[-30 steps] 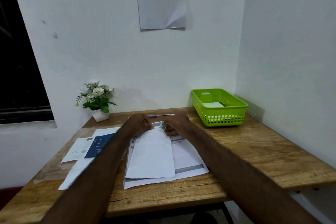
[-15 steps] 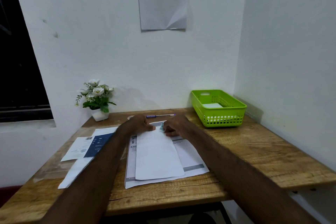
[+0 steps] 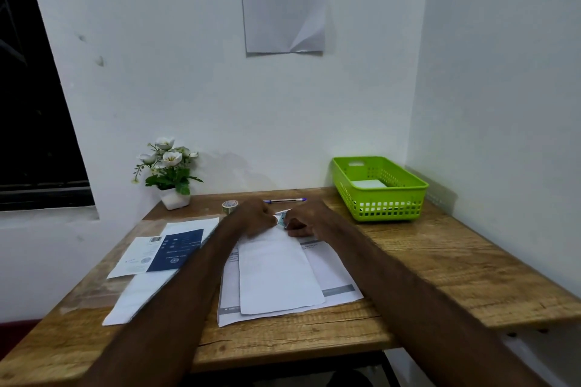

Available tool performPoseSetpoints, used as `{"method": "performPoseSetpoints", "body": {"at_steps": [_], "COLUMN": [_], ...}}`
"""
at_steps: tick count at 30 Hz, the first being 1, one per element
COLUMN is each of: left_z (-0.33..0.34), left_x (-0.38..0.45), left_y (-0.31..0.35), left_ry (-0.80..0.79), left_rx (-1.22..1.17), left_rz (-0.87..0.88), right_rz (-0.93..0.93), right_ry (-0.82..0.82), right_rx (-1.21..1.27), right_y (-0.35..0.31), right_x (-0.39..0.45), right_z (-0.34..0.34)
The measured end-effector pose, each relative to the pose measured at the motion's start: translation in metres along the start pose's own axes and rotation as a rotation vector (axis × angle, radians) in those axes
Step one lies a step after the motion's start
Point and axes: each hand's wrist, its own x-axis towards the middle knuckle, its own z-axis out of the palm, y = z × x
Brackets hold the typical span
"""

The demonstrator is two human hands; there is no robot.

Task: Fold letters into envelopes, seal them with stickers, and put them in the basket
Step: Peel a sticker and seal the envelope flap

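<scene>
A long white envelope (image 3: 276, 273) lies lengthwise on printed letter sheets (image 3: 333, 273) in the middle of the wooden desk. At its far end my left hand (image 3: 256, 218) and my right hand (image 3: 306, 220) meet, fingers curled, pinching a small bluish sticker (image 3: 282, 219) between them. A roll of stickers (image 3: 229, 206) sits just behind my left hand. The green basket (image 3: 390, 207) stands at the back right with a white envelope (image 3: 369, 184) inside.
A blue and white leaflet (image 3: 160, 253) and more white sheets (image 3: 138, 298) lie on the left of the desk (image 3: 456, 267). A potted white flower (image 3: 169, 173) stands at the back left, a blue pen (image 3: 286, 200) by the wall. A window is at left.
The white envelope's near end has swung to the right. My hands have stayed at its far end, and the sticker roll now shows behind my left hand.
</scene>
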Motion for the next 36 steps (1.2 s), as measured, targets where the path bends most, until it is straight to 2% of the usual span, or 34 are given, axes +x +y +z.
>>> {"method": "performPoseSetpoints", "body": {"at_steps": [5, 9, 16, 29, 33, 36], "left_z": [0.004, 0.000, -0.007, -0.007, -0.008, -0.005], "left_x": [-0.003, -0.002, -0.007, -0.011, -0.010, -0.008], "left_y": [0.004, 0.000, 0.000, 0.002, 0.003, 0.003], "left_ry": [0.097, 0.188, 0.309, 0.306, 0.334, 0.364], "left_rx": [-0.018, -0.090, -0.257, -0.328, -0.297, -0.280], "left_rz": [0.060, 0.076, 0.169, 0.212, 0.280, 0.269], "right_rz": [-0.091, -0.263, -0.380, -0.489, -0.515, -0.532], "right_ry": [-0.058, -0.021, 0.018, 0.079, 0.081, 0.083], "right_rx": [-0.022, -0.107, -0.263, -0.329, -0.348, -0.359], "right_y": [-0.005, -0.011, -0.016, -0.014, -0.012, -0.012], "right_x": [-0.007, -0.008, -0.009, -0.009, -0.007, -0.006], "right_z": [-0.011, -0.021, -0.031, -0.025, -0.024, -0.022]}}
